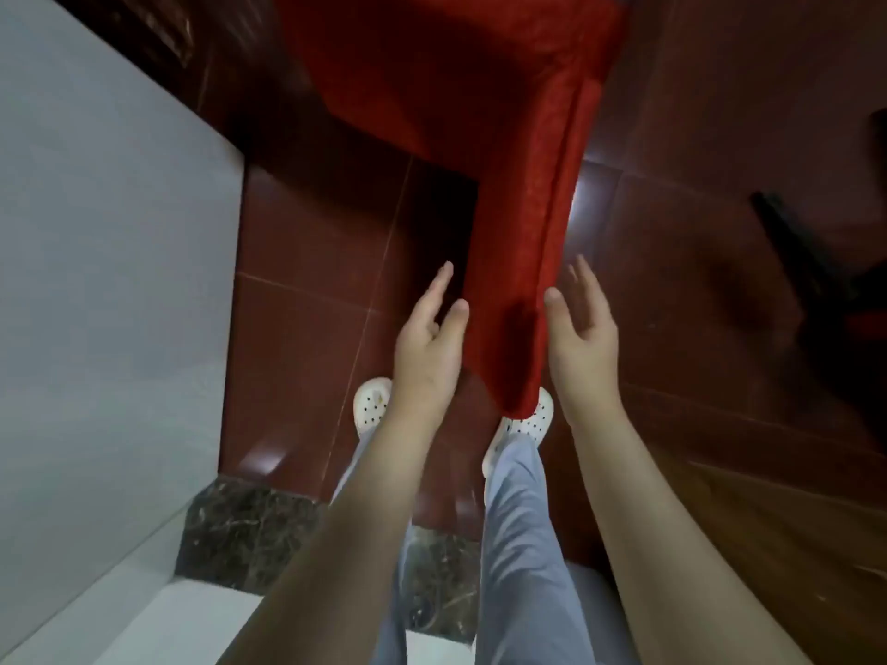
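Glossy dark-red floor tiles (297,338) are shining beneath a hanging red cloth (518,261). The left hand (425,348) and right hand (583,338) are flanking its lower end, fingers straight (gripping nothing yet). They are probably reaching in, and pinching both edges looks like the next move.

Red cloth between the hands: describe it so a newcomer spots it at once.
Glossy dark red floor tiles lie beside the pale wall. Over them runs the red cloth, its narrow end between the left hand and right hand. Only it is bright red and matte.
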Motion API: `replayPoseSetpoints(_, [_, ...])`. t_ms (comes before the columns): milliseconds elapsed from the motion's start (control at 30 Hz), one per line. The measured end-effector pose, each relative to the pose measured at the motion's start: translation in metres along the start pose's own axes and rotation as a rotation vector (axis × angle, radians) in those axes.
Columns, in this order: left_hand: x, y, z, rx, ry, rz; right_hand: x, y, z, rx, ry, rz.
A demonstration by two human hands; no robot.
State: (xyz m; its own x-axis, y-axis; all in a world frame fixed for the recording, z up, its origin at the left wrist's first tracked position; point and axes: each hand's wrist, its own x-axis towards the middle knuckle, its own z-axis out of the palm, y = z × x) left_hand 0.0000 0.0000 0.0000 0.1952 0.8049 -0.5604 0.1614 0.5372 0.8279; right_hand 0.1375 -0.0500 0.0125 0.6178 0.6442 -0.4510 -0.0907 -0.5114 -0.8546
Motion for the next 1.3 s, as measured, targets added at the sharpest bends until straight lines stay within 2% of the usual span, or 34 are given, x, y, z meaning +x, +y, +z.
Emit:
replayPoseSetpoints(100, [0.005,-0.048,0.012,0.320,0.043,-0.021,0.017,0.039,0.008,-0.338,-0.011,-0.037])
replayPoseSetpoints(267, [-0.010,-0.107,0.030,0.667,-0.152,-0.106,0.038,0.067,0.011,-0.599,-0.172,-0.140])
replayPoseSetpoints(400, [-0.022,-0.119,0.053,0.650,-0.228,-0.151,0.048,0.068,0.006,-0.646,-0.232,-0.170])
replayPoseSetpoints(567, [-0.023,-0.109,0.074,0.511,-0.083,-0.230,0.052,0.069,-0.005,-0.758,-0.294,-0.208])
replayPoseSetpoints(667, [-0.020,-0.104,0.085,0.487,-0.005,-0.290,0.055,0.064,-0.013,-0.952,-0.357,-0.390])
replayPoseSetpoints(833, [-0.019,-0.105,0.096,0.493,0.090,-0.362,0.073,0.058,-0.028,-1.404,-0.619,-0.702])
replayPoseSetpoints(967, [-0.016,-0.102,0.104,0.538,0.163,-0.434,0.088,0.054,-0.032,-1.603,-0.661,-0.939])
replayPoseSetpoints(1133, [-0.013,-0.097,0.104,0.672,0.156,-0.463,0.103,0.046,-0.020,-1.757,-0.725,-1.081])
replayPoseSetpoints(1300, [-0.009,-0.079,0.097,0.757,0.135,-0.439,0.105,0.026,-0.016,-1.777,-0.750,-1.082])
